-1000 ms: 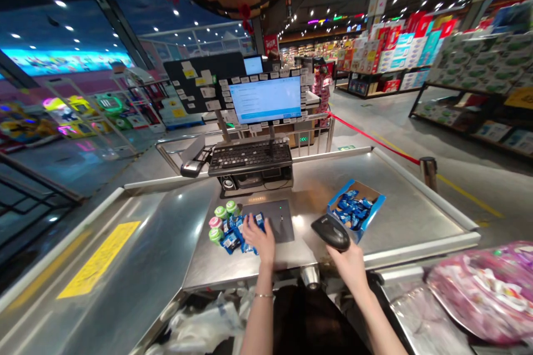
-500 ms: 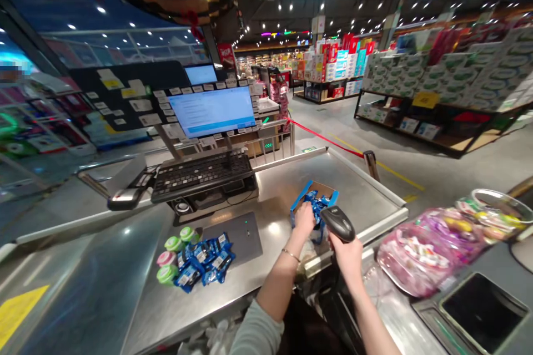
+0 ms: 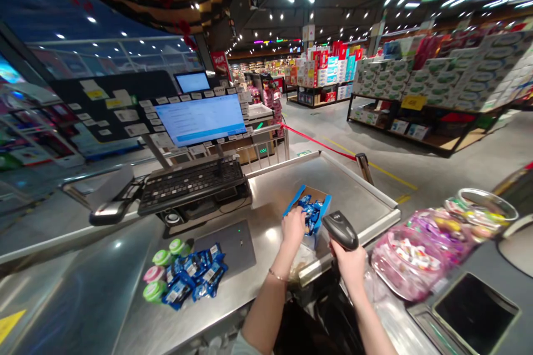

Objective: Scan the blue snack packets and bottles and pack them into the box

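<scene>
My left hand (image 3: 293, 226) reaches into a blue cardboard box (image 3: 302, 198) of blue snack packets on the steel checkout counter (image 3: 358, 199), fingers closed around a blue packet (image 3: 310, 217). My right hand (image 3: 351, 263) grips a black handheld barcode scanner (image 3: 340, 229), its head raised just right of the box. To the left lies a heap of blue packets (image 3: 195, 278) beside three small round tubs (image 3: 160, 272) with green and pink lids, next to a dark flat scan plate (image 3: 227, 244).
A keyboard (image 3: 191, 177) and a lit monitor (image 3: 202, 120) stand at the back of the counter. A clear bin of pink-wrapped sweets (image 3: 410, 258) sits at right, with a dark recessed tray (image 3: 474, 305) nearer me. Store shelves and an aisle with red tape (image 3: 318, 143) lie beyond.
My left hand left the packet heap on the left and moved right into the blue box. The view swung right. The scanner stayed in my right hand.
</scene>
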`<state>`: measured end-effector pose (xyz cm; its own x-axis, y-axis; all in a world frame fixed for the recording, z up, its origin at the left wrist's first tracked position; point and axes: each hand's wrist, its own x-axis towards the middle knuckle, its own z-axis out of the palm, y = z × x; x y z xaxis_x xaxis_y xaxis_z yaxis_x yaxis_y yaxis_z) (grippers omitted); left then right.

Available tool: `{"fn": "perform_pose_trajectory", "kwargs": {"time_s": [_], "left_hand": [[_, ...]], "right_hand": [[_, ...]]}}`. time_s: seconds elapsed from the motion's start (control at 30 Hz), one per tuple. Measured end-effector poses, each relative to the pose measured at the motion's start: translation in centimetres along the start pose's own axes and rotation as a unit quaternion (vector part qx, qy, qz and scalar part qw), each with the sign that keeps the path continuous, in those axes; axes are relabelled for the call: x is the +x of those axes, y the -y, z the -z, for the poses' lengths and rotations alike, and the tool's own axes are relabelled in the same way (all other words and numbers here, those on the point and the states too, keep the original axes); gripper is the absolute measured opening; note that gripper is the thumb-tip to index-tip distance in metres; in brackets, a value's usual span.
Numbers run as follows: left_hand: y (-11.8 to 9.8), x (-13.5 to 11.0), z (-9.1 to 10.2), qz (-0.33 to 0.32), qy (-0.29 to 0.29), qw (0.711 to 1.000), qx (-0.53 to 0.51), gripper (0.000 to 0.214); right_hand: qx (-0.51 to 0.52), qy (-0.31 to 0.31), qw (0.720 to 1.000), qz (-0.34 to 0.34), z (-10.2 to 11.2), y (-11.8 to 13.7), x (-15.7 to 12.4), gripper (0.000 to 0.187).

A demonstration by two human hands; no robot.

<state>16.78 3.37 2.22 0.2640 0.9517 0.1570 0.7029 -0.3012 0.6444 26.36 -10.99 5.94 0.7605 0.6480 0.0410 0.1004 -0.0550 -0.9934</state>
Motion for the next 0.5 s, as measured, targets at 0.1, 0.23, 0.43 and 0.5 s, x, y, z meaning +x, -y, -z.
{"fn": "perform_pose_trajectory", "kwargs": {"time_s": [0.1,0.23,0.43,0.5], "left_hand": [[1.0,-2.1,1.8,-0.046,-0.096,0.982,-0.157,0.015],[3.4,-4.2,3.2,0.024,-0.146,0.931,-0.334,0.015],[6.7,-6.9,4.0,0.047,-0.232,0.892,-0.385,0.014],[7.6,-8.0,4.4,0.028,-0.269,0.902,-0.336,0.010]], "right_hand": [[-0.003,0.015,1.000,-0.012,-0.4,-0.3,-0.4,0.026],[-0.003,0.051,0.999,0.002,-1.3,-1.3,-1.3,0.026],[-0.004,0.135,0.990,0.037,-3.3,-2.6,-3.6,0.028],[-0.022,0.159,0.986,0.056,-3.8,-2.6,-4.3,0.028]]}}
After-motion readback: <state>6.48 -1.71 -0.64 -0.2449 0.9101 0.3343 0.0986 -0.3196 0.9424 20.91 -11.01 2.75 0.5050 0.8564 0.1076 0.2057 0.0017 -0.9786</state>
